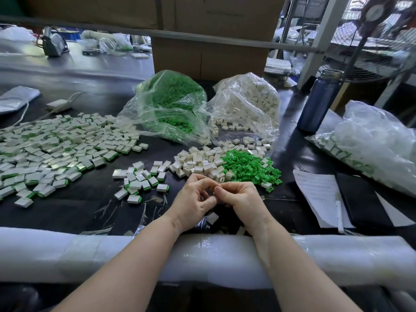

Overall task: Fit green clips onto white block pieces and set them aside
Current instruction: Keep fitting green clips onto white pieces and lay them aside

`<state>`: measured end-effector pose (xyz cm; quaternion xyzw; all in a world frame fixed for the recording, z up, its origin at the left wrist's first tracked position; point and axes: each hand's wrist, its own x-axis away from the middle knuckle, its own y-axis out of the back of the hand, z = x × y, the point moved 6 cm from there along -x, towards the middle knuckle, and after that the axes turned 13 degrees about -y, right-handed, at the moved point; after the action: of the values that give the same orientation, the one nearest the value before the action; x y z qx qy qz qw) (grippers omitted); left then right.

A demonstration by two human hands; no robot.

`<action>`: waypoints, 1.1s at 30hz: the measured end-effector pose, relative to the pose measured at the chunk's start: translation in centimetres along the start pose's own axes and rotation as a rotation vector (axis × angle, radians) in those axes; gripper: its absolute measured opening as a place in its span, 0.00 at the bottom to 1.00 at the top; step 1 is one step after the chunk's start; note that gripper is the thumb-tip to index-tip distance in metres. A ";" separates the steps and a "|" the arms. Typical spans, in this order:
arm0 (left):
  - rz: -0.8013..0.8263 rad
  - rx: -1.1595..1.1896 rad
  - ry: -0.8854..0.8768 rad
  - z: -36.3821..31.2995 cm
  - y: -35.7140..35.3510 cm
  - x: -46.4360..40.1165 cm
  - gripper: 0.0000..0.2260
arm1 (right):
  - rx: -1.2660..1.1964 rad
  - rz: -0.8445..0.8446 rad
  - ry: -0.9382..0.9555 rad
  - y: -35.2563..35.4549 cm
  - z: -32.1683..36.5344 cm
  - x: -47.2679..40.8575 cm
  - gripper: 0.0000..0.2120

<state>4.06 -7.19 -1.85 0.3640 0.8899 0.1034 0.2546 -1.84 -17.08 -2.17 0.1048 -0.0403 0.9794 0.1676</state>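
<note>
My left hand [194, 200] and my right hand [242, 199] are close together over the dark table, fingers curled and fingertips meeting. Whatever lies between the fingertips is hidden. Just beyond the hands lies a heap of loose white block pieces [198, 164] with a heap of green clips [248, 166] to its right. Fitted white-and-green pieces sit in a small cluster [139, 182] to the left, and a wide spread of them [51, 149] lies further left. One white block [212, 218] lies under my hands.
An open bag of green clips [173, 104] and a bag of white blocks [245, 102] stand behind the heaps. A blue bottle [319, 100], papers [319, 194] and another filled bag [371, 143] are on the right. White foam padding [67, 251] covers the near edge.
</note>
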 end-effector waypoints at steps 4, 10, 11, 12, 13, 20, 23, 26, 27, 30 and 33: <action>0.011 -0.011 -0.004 0.1 -0.1 0.0 0.14 | -0.014 -0.002 -0.010 0.0 0.1 0.1 0.07; 0.018 -0.006 -0.006 0.2 -0.2 0.0 0.14 | -0.012 -0.002 -0.012 -0.1 0.3 0.4 0.08; 0.020 -0.005 -0.006 0.2 -0.2 0.0 0.14 | -0.015 -0.001 -0.013 -0.2 0.3 0.4 0.09; 0.022 -0.003 -0.006 0.1 -0.2 0.0 0.15 | -0.018 -0.002 -0.013 -0.1 0.3 0.4 0.09; 0.024 -0.001 -0.006 0.1 -0.2 0.0 0.15 | -0.020 -0.005 -0.015 -0.1 0.2 0.4 0.09; 0.008 0.008 -0.005 -0.1 0.0 0.1 0.13 | -0.007 0.019 -0.001 -0.2 0.2 0.3 0.07; 0.022 0.007 -0.010 -0.2 -0.1 0.1 0.13 | -0.009 0.000 -0.011 -0.1 0.1 0.3 0.06; 0.035 -0.008 -0.014 -0.3 -0.1 0.1 0.14 | -0.013 -0.015 -0.021 0.0 0.1 0.3 0.07; 0.039 -0.018 -0.014 -0.3 -0.1 0.2 0.14 | -0.010 -0.017 -0.021 0.0 0.1 0.3 0.07; 0.042 -0.032 -0.014 -0.2 -0.2 0.1 0.14 | -0.003 -0.017 -0.024 -0.1 0.1 0.4 0.09; 0.044 -0.030 -0.017 -0.2 -0.3 0.1 0.14 | 0.002 -0.023 -0.023 0.0 0.2 0.3 0.09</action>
<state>3.75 -7.33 -1.77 0.3803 0.8780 0.1191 0.2652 -2.07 -16.98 -1.96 0.1168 -0.0402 0.9762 0.1783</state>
